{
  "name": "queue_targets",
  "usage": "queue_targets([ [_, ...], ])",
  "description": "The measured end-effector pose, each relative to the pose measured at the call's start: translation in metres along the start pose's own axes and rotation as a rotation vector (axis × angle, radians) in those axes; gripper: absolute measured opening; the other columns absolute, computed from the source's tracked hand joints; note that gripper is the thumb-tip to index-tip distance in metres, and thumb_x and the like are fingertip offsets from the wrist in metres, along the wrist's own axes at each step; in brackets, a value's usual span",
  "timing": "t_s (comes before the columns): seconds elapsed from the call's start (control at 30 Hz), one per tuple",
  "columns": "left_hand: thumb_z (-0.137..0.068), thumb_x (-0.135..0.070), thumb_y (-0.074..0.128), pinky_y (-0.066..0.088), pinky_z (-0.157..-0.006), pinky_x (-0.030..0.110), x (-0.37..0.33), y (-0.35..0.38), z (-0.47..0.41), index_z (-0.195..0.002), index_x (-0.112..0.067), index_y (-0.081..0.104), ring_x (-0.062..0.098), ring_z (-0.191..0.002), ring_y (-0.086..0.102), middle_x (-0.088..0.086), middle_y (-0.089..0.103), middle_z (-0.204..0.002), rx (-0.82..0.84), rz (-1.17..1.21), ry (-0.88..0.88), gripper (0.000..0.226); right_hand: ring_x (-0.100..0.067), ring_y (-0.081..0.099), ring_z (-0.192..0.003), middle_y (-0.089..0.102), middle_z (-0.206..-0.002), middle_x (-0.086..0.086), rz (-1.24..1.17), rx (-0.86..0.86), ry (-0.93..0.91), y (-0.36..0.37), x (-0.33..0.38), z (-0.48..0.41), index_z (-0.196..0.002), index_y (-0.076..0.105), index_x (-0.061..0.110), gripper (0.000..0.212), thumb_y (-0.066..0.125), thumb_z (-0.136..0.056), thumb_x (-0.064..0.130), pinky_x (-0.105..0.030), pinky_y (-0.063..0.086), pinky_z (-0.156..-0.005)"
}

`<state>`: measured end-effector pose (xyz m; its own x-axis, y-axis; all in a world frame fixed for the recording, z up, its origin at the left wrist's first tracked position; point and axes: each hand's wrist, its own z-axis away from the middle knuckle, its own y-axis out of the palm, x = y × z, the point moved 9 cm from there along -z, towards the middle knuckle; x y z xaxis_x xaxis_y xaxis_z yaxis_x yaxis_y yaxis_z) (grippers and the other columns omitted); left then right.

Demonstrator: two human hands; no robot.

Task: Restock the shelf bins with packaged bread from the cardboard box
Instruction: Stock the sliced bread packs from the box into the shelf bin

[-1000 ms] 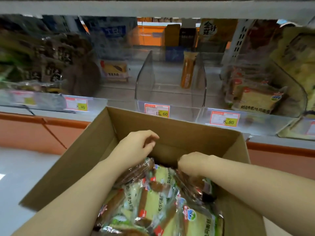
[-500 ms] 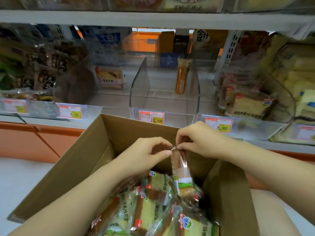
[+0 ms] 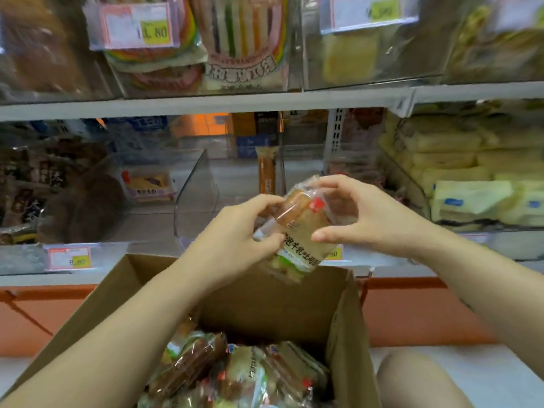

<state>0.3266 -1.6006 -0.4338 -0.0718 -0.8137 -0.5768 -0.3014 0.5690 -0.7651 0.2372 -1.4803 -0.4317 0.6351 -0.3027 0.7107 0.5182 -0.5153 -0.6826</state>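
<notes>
A clear-wrapped bread pack [image 3: 297, 228] with a red tag and green print is held up above the open cardboard box [image 3: 259, 295], in front of the shelf. My left hand [image 3: 235, 240] pinches its left edge. My right hand [image 3: 362, 219] grips its right side with curled fingers and thumb. Several more bread packs [image 3: 235, 375] lie in the box. Behind the hands stands a clear acrylic bin [image 3: 194, 198] holding one upright orange pack [image 3: 266, 172].
Bins to the left hold dark bread packs [image 3: 44, 184] and one flat pack [image 3: 150, 185]. Bins to the right hold pale yellow packs [image 3: 471, 184]. An upper shelf [image 3: 206, 103] carries more packs and price tags. A knee [image 3: 412, 378] shows beside the box.
Both hands lifted one bread pack out of the box and raised it to the level of the middle bin. The view tilted up, showing the upper shelf.
</notes>
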Motion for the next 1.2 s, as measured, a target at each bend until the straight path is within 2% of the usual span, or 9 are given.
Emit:
queue_targets([
  [0.17, -0.087, -0.022, 0.064, 0.049, -0.082, 0.013, -0.035, 0.008, -0.037, -0.126, -0.035, 0.051, -0.003, -0.101, 0.055, -0.023, 0.054, -0.103, -0.121, 0.084, 0.078, 0.042, 0.0, 0.062, -0.097, 0.066, -0.101, 0.015, 0.029, -0.188, -0.027, -0.049, -0.02, 0.01, -0.107, 0.058, 0.035, 0.037, 0.073, -0.08, 0.014, -0.025, 0.051, -0.086],
  [0.27, -0.09, -0.025, 0.062, 0.047, -0.096, 0.027, -0.041, 0.01, -0.056, -0.134, -0.029, 0.047, 0.002, -0.113, 0.052, -0.015, 0.055, -0.121, -0.194, 0.002, 0.118, 0.047, 0.009, 0.058, -0.092, 0.063, -0.096, 0.02, 0.123, -0.377, -0.102, -0.083, -0.016, 0.013, -0.103, 0.058, 0.033, 0.039, 0.071, -0.079, 0.005, -0.011, 0.045, -0.083],
  [0.33, -0.091, -0.027, 0.06, 0.038, -0.103, 0.026, -0.027, 0.017, -0.064, -0.138, -0.027, 0.043, 0.007, -0.123, 0.045, -0.009, 0.048, -0.136, -0.188, -0.106, 0.082, 0.05, 0.001, 0.057, -0.095, 0.064, -0.101, 0.012, 0.249, -0.449, -0.087, -0.095, -0.026, 0.01, -0.11, 0.061, 0.025, 0.041, 0.071, -0.077, 0.002, -0.02, 0.046, -0.088],
  [0.43, -0.092, -0.03, 0.056, 0.038, -0.106, 0.036, 0.004, 0.04, -0.066, -0.138, -0.028, 0.044, 0.018, -0.129, 0.042, -0.003, 0.041, -0.142, -0.072, -0.236, -0.028, 0.047, -0.022, 0.057, -0.106, 0.065, -0.113, 0.0, 0.521, -0.394, 0.04, -0.089, -0.063, -0.002, -0.118, 0.061, 0.023, 0.044, 0.07, -0.078, 0.007, -0.04, 0.045, -0.091],
  [0.6, -0.094, -0.033, 0.055, 0.035, -0.109, 0.035, 0.03, 0.076, -0.055, -0.14, -0.029, 0.043, 0.016, -0.133, 0.038, -0.001, 0.029, -0.152, 0.122, -0.296, -0.129, 0.047, -0.02, 0.045, -0.122, 0.055, -0.13, 0.006, 0.926, -0.171, 0.133, -0.046, -0.119, -0.006, -0.132, 0.05, 0.035, 0.043, 0.056, -0.092, 0.022, -0.035, 0.028, -0.104],
  [0.83, -0.095, -0.031, 0.054, 0.036, -0.103, 0.025, 0.028, 0.077, -0.054, -0.139, -0.029, 0.043, 0.01, -0.127, 0.043, -0.005, 0.027, -0.153, 0.078, -0.291, -0.097, 0.046, -0.023, 0.041, -0.121, 0.057, -0.126, 0.006, 0.906, -0.362, 0.144, -0.054, -0.114, 0.002, -0.123, 0.06, 0.035, 0.036, 0.062, -0.088, 0.027, -0.037, 0.027, -0.097],
  [0.97, -0.094, -0.02, 0.054, 0.03, -0.1, 0.014, 0.024, 0.063, -0.042, -0.127, -0.025, 0.056, 0.008, -0.127, 0.043, -0.007, 0.045, -0.139, -0.073, -0.192, -0.037, 0.033, -0.024, 0.05, -0.108, 0.064, -0.111, 0.004, 0.73, -0.425, -0.056, -0.034, -0.075, 0.012, -0.111, 0.068, 0.025, 0.03, 0.069, -0.083, 0.015, -0.039, 0.033, -0.092],
  [1.07, -0.09, -0.005, 0.057, 0.031, -0.091, 0.0, 0.025, 0.042, -0.01, -0.11, -0.018, 0.065, -0.002, -0.104, 0.053, -0.013, 0.058, -0.107, -0.239, -0.097, 0.038, 0.026, -0.022, 0.058, -0.094, 0.068, -0.097, 0.005, 0.574, -0.312, -0.19, 0.004, -0.043, 0.014, -0.103, 0.07, 0.021, 0.022, 0.07, -0.082, 0.017, -0.036, 0.04, -0.08],
  [1.2, -0.088, -0.002, 0.061, 0.038, -0.085, 0.003, 0.061, 0.026, 0.04, -0.099, -0.02, 0.068, -0.003, -0.092, 0.058, -0.014, 0.065, -0.095, -0.251, -0.087, -0.045, 0.022, -0.011, 0.06, -0.093, 0.069, -0.101, 0.01, 0.431, -0.033, -0.242, 0.075, -0.013, 0.007, -0.108, 0.067, 0.026, 0.021, 0.06, -0.089, 0.026, -0.031, 0.048, -0.08],
])
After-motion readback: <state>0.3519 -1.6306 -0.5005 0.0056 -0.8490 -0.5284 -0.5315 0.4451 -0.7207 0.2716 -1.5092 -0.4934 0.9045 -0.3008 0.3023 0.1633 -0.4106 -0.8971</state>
